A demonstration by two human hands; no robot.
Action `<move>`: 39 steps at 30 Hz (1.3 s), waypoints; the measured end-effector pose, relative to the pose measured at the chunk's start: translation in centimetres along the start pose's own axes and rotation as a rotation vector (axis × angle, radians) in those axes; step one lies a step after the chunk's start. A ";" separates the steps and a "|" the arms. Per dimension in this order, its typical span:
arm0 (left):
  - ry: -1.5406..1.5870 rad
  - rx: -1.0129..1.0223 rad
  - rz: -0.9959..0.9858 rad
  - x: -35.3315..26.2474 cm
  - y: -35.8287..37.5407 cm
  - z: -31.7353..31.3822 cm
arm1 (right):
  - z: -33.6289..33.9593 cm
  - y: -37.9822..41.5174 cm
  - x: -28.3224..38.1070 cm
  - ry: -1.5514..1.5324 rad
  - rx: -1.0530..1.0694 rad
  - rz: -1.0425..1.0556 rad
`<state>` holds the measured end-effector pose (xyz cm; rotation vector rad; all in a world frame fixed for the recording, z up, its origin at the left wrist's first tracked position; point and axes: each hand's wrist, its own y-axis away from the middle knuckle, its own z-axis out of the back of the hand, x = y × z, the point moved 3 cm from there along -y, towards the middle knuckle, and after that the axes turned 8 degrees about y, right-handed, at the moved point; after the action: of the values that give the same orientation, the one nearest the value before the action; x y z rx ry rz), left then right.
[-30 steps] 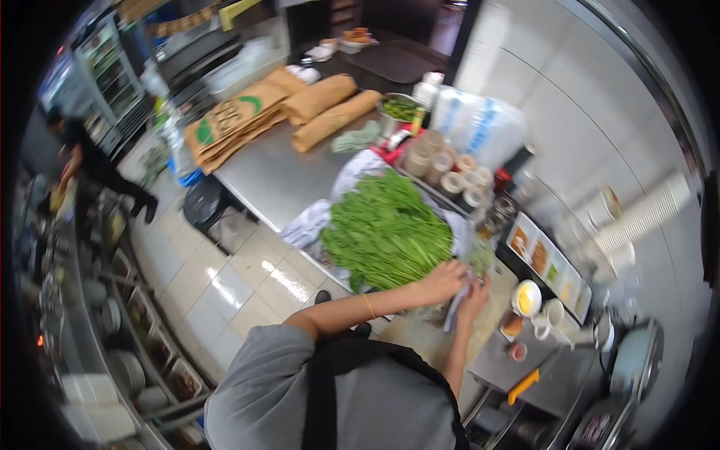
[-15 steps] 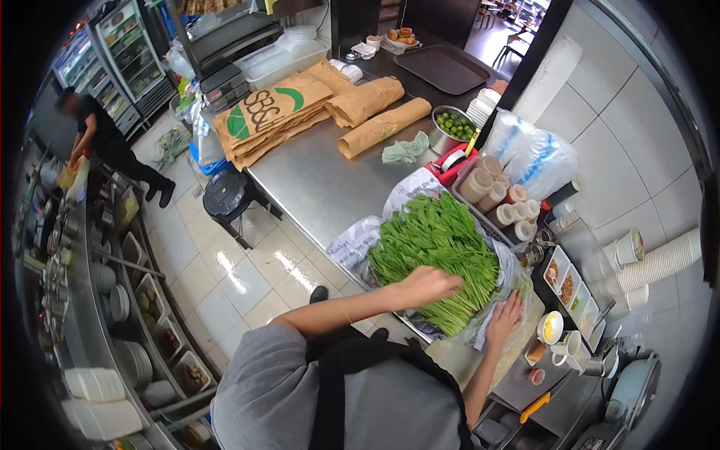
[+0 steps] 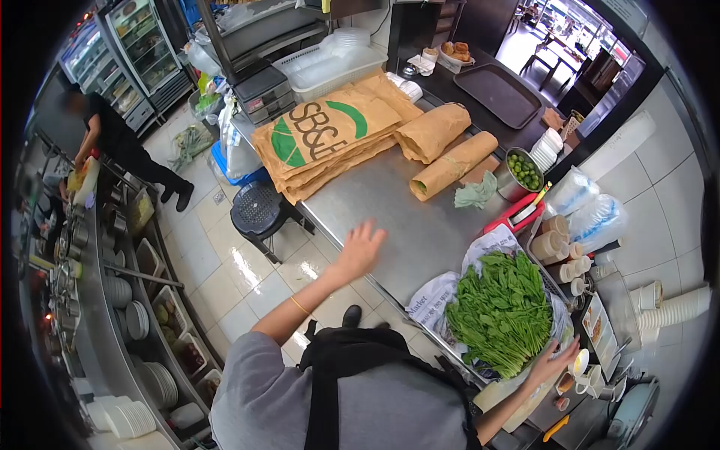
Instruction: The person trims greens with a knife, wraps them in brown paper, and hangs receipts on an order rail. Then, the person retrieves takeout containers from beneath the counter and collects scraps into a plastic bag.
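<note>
A big heap of leafy greens (image 3: 499, 304) lies on newspaper (image 3: 435, 301) on the steel counter, its stems toward me. My left hand (image 3: 361, 251) is lifted at the counter's near edge, fingers spread, with nothing in it. It is well to the left of the greens. My right hand (image 3: 551, 364) stretches out flat and open beside the stem ends, close to the clear plastic that edges the pile. Nothing shows in its fingers. Just past it are a small cup of something yellow (image 3: 578, 363) and a cutting board (image 3: 499, 395).
Folded paper bags (image 3: 330, 139) and rolled brown bags (image 3: 454, 165) lie farther back. A bowl of green limes (image 3: 523, 171), sauce bottles (image 3: 555, 236) and a yellow-handled knife (image 3: 556, 428) are on the right. A black stool (image 3: 262, 210) stands left of the counter; a person (image 3: 124, 142) works beyond.
My left hand has left the greens and swung left to the counter edge, its fingers opening. The right hand has come off the plastic. My view has turned left.
</note>
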<state>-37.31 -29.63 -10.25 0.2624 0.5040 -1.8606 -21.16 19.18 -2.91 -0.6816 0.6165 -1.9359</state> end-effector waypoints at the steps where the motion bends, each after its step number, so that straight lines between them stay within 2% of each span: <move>1: -0.033 -0.060 0.034 2.2 -1.2 0.4 | -0.1 -0.6 2.9 -0.006 -0.011 0.077; 3: -0.104 -0.189 0.115 5.7 -3.2 1.3 | -0.8 -2.3 8.0 -0.111 0.036 0.075; 6: -0.224 -0.338 0.202 10.4 -7.3 3.3 | -3.4 -3.8 15.0 -0.306 0.081 0.226; 9: -0.340 -0.321 0.311 15.3 -11.3 3.4 | -5.2 -3.3 23.4 -0.530 0.200 0.333; 13: -0.394 0.022 0.438 18.6 -14.4 5.5 | -6.5 -1.8 33.4 -0.786 0.384 0.364; 14: -0.334 0.049 0.439 20.6 -15.5 5.1 | -7.4 -1.4 35.3 -0.833 0.437 0.368; 17: -0.148 0.326 0.243 25.9 -18.8 5.3 | -10.2 -0.3 40.7 -0.945 0.557 0.370; 18: -0.096 0.204 0.108 24.6 -18.5 7.8 | -11.5 -0.1 42.7 -0.974 0.561 0.370; 19: -0.035 0.251 0.077 24.8 -19.0 9.2 | -12.9 0.4 44.5 -1.000 0.572 0.367; 21: 0.091 0.345 0.015 26.4 -19.8 10.8 | -16.8 1.1 48.1 -1.092 0.695 0.317; 22: 0.283 0.311 -0.054 28.2 -20.1 10.7 | -18.8 1.4 49.9 -1.137 0.755 0.293; 25: 0.444 0.301 0.026 30.3 -20.8 12.2 | -24.3 2.8 54.7 -1.435 1.115 -0.114; 26: 0.480 0.305 0.003 30.2 -20.8 12.9 | -25.6 3.4 55.7 -1.448 1.145 -0.203; 28: 0.535 0.291 0.029 29.1 -20.7 14.9 | -28.0 3.8 57.6 -1.471 1.200 -0.372; 34: 0.625 0.365 0.128 30.1 -21.5 16.6 | -30.9 3.4 59.8 -1.630 1.224 -0.636; 36: 0.659 0.327 0.134 29.7 -21.5 16.9 | -31.2 3.0 60.1 -1.580 1.192 -0.635; 39: 0.625 0.413 0.248 30.0 -21.9 16.9 | -32.2 3.0 59.7 -1.517 1.132 -0.635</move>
<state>-67.03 -56.75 -3.14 1.1532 0.4697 -1.6032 -64.35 -31.56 -15.97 -1.2928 -1.6168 -1.2992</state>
